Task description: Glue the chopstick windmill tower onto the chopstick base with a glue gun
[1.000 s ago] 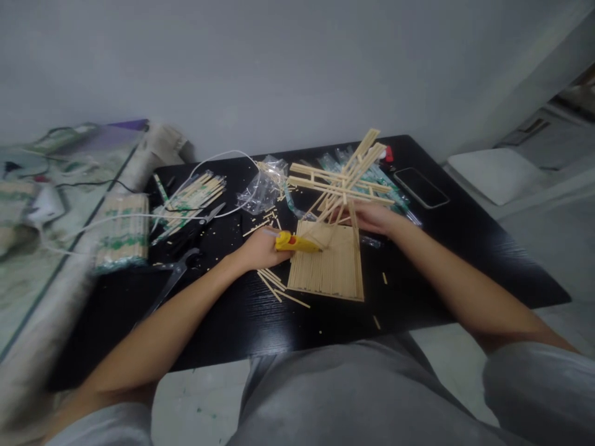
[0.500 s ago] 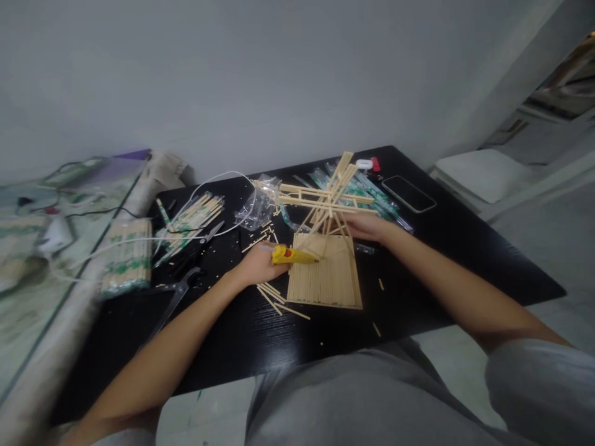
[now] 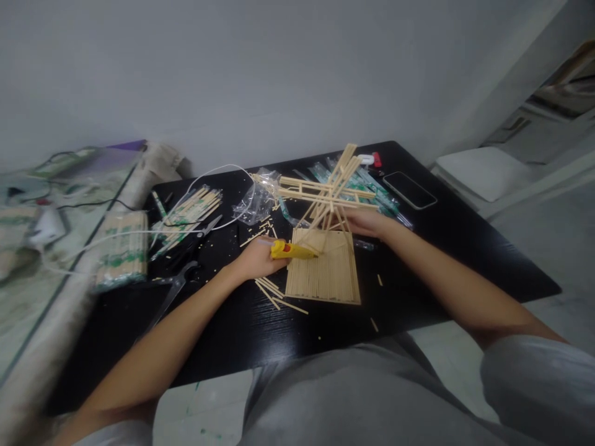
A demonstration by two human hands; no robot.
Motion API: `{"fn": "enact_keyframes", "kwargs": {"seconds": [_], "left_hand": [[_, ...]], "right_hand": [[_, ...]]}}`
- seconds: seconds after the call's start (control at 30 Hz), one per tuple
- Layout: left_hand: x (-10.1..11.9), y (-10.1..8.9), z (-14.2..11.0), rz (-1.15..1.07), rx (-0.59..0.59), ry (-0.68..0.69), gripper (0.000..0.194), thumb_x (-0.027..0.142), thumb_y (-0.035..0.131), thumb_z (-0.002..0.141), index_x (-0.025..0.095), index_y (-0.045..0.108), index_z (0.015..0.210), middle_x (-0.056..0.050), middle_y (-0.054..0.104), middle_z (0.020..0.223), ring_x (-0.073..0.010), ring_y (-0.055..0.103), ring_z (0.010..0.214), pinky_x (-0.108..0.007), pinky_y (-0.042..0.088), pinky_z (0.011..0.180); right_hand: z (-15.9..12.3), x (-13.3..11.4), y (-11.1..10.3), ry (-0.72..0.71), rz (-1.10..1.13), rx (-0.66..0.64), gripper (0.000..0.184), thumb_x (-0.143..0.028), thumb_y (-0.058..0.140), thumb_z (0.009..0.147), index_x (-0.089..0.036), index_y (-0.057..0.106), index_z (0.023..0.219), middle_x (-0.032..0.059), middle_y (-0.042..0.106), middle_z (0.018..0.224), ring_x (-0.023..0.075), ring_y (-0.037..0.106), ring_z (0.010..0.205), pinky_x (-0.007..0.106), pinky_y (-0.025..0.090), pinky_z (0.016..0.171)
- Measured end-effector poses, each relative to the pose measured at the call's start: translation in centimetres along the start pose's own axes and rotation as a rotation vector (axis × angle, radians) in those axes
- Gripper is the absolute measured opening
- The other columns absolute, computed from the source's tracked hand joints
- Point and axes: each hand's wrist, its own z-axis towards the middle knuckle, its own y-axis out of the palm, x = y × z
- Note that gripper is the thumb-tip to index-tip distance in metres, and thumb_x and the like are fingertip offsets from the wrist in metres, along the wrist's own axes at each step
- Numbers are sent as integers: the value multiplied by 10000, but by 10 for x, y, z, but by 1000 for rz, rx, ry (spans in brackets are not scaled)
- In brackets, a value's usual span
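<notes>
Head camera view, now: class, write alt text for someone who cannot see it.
The left hand holds a yellow glue gun over a flat panel of wooden sticks, while the right hand reaches behind the crossed stick frame at its far end. Loose sticks, scissors and a phone lie on the black table.

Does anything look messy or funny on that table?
Yes, a bit: loose sticks and small stick bits lie scattered on the table around the left hand, like a spill. I can't see anything clearly broken.
</notes>
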Motion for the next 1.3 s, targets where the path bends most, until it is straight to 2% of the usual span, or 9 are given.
{"fn": "enact_keyframes", "kwargs": {"seconds": [0.17,0.37,0.43,0.57,0.73,0.87,1.07,1.3], "left_hand": [[-4,1,1,-20,-1,42,158,277,692,912,195,658,782,13,677,750,-142,647,684,-258,486,694],[-3,2,2,-53,-29,7,100,278,734,904,191,720,857,-1,715,786,-163,681,744,-272,502,750],[-2,2,3,-61,-38,-7,66,259,745,892,193,740,894,-3,727,805,-168,682,754,-276,502,758],[2,3,3,-64,-16,-19,70,234,761,868,191,756,923,-9,738,824,-173,672,752,-290,498,764],[5,2,3,-74,-7,-33,63,227,753,857,197,748,912,-2,745,835,-168,675,755,-283,498,751],[4,1,2,-36,-28,-32,77,268,745,878,195,730,864,-6,736,804,-170,670,732,-285,485,731],[1,1,1,-18,-27,-7,101,281,712,907,199,709,848,3,720,791,-168,677,739,-275,478,723],[0,0,0,-30,-11,13,134,256,706,900,196,664,788,5,707,781,-155,668,710,-263,489,703]], "right_hand": [[-3,-2,0,22,-59,70,146,-224,678,1069,-192,809,1012,94,821,974,191,792,884,303,643,901],[-7,-2,-2,-21,-127,91,96,-234,752,1008,-190,794,934,91,810,934,223,786,879,370,649,940],[-7,-2,-4,-43,-132,137,91,-199,757,981,-206,784,895,75,788,853,226,778,843,374,652,940],[-6,0,-6,-33,-128,200,73,-204,748,966,-222,775,900,85,799,867,251,781,845,423,661,956],[-4,2,-8,-35,-116,184,40,-213,755,962,-220,767,925,80,801,870,246,786,830,426,669,945],[-4,1,-8,-42,-122,131,106,-227,774,982,-206,743,883,69,790,845,223,787,820,405,660,962],[-6,-2,-3,-5,-112,63,191,-288,735,1047,-183,765,890,104,821,942,218,796,868,358,657,919],[-4,-2,-1,7,-33,31,176,-145,633,1085,-153,779,988,96,818,961,173,787,867,311,644,934]]}}
